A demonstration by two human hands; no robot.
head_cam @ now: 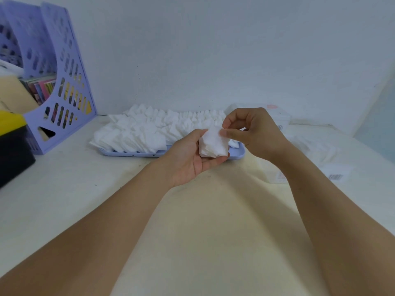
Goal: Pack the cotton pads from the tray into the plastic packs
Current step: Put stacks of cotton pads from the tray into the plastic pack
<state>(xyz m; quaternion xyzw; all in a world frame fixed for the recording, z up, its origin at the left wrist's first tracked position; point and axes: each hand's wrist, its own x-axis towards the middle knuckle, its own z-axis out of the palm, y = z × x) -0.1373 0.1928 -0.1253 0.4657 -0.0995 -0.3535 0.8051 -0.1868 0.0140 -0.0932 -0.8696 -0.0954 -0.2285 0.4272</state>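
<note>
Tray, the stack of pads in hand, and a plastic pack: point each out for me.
tray (128,153), head view, front rim
stack of pads (212,144), head view, middle of its top pad
plastic pack (318,150), head view, its clear top, right of the hands

A home or office desk against a plain wall: a lilac perforated magazine file (62,86) holding booklets stands at upper left.
</note>
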